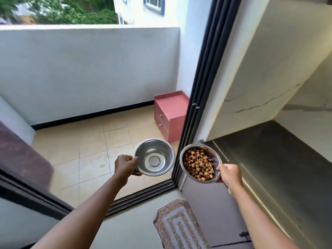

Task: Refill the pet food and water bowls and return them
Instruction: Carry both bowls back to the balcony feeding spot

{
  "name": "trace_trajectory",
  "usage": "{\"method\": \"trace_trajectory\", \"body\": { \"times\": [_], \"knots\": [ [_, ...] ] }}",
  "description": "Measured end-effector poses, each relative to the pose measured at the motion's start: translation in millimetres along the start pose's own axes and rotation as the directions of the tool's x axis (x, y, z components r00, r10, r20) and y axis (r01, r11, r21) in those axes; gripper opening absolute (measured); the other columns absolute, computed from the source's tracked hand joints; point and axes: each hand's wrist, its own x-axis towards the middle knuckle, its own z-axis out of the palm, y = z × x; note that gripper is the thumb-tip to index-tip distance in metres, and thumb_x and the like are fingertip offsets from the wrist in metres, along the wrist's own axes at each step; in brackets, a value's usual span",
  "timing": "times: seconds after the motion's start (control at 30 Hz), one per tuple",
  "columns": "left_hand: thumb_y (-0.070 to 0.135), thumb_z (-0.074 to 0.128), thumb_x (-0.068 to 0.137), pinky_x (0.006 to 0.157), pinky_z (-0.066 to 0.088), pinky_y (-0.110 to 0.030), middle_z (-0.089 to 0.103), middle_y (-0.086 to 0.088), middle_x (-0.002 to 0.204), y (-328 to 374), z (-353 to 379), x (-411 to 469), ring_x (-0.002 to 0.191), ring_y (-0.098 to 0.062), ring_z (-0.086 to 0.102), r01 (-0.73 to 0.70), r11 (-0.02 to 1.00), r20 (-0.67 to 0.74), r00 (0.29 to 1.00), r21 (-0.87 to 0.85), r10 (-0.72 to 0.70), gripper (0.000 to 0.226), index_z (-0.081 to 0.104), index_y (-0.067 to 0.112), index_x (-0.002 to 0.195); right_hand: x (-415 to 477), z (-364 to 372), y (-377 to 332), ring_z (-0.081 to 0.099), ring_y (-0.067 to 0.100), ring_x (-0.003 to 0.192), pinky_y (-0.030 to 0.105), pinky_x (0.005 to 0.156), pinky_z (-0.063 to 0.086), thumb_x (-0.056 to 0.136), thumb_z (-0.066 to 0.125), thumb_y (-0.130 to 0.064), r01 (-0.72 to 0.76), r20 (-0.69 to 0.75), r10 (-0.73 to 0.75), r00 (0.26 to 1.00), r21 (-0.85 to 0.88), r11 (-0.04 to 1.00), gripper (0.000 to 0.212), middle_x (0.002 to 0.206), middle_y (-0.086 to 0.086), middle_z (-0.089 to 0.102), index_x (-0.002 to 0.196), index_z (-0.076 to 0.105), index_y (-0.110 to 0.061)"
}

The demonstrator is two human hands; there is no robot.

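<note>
Balcony floor (pixel 89 155) is seen ahead at 12 o'clock, past the door track (pixel 143 196). Water bowl (pixel 154 157) is pinched by its rim in the closed left hand (pixel 125 166), kept level, likely against spilling. Kibble bowl (pixel 199 163), at 3 o'clock of it, is gripped likewise by the right hand (pixel 230 174).

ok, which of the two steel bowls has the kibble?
The bowl in the right hand, by the door frame. The left hand bowl shows only clear water.

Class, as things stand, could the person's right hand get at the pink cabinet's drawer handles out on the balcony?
Probably not: the right hand is full, gripping the kibble bowl, and the pink cabinet stands beyond the door track.
</note>
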Motion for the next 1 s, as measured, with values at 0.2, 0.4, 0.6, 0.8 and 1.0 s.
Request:
{"method": "trace_trajectory", "body": {
  "times": [0.2,0.4,0.6,0.8,1.0],
  "knots": [
    [0.001,0.062,0.09,0.043,0.058,-0.032,0.061,-0.021,0.058,-10,-58,31,0.045,-0.034,0.067,0.035,0.998,-0.086,0.996,-0.042,-0.039,0.026,0.065,-0.023,0.081,12,72,-32,0.058,0.021,0.054,0.034,0.057,0.049,0.087,0.065,-0.011,0.029,0.124,-0.028,0.992,-0.002,1.0,0.048,0.045,-0.002,0.054,0.04,0.059,-0.016],
    [-0.001,0.062,0.09,0.042,0.057,-0.032,0.061,-0.018,0.051,-18,-101,71,0.041,-0.03,0.066,0.064,0.994,-0.199,0.977,-0.086,-0.08,0.025,0.064,-0.023,0.078,37,138,-76,0.063,0.019,0.052,0.039,0.046,0.058,0.091,0.065,-0.012,0.111,0.218,-0.097,0.971,-0.05,0.993,0.042,0.048,0.002,0.059,0.049,0.061,-0.017],
    [-0.001,0.06,0.087,0.043,0.058,-0.034,0.057,-0.009,0.042,-11,-126,124,0.039,-0.028,0.063,0.078,0.992,-0.273,0.957,-0.096,-0.101,0.029,0.064,-0.006,0.059,84,202,-117,0.033,0.01,0.043,0.029,0.047,0.022,0.091,0.066,-0.017,0.22,0.241,-0.182,0.953,-0.143,0.965,0.05,0.039,-0.011,0.034,0.045,0.049,-0.012],
    [-0.003,0.058,0.085,0.043,0.057,-0.033,0.054,-0.011,0.044,11,-147,200,0.04,-0.03,0.062,0.086,0.986,-0.353,0.926,-0.143,-0.132,0.029,0.059,-0.003,0.056,148,281,-175,0.036,0.01,0.045,0.031,0.045,0.028,0.09,0.066,-0.015,0.271,0.291,-0.221,0.931,-0.144,0.952,0.052,0.039,-0.011,0.034,0.043,0.043,-0.018],
    [-0.002,0.058,0.086,0.044,0.058,-0.034,0.054,-0.013,0.051,38,-158,277,0.041,-0.031,0.062,0.089,0.982,-0.402,0.903,-0.169,-0.151,0.025,0.058,-0.02,0.069,203,335,-237,0.042,0.014,0.046,0.031,0.046,0.03,0.09,0.067,-0.019,0.322,0.326,-0.252,0.911,-0.179,0.93,0.042,0.04,-0.005,0.042,0.055,0.058,0.003]
  ]
}}
